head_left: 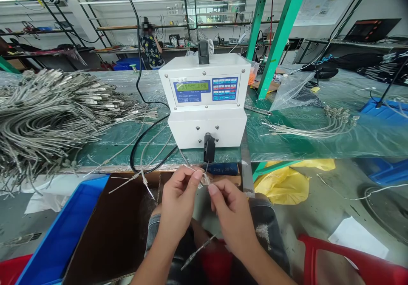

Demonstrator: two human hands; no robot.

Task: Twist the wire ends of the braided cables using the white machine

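Seemingly mid-piece, the left hand (179,195) and right hand (231,207) pinch a cable end (206,178) between them. The cable pile (60,111) beyond the left looks pending; the smaller bundle (318,130) beyond the right, perhaps finished.

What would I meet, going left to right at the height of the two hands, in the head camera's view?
Blue bin → brown cardboard box → left hand → right hand → yellow plastic.

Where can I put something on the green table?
On the green table, try the front strip between the small cable bundle and the near edge, right of the white machine. Left is crowded: big cable pile, black cable.
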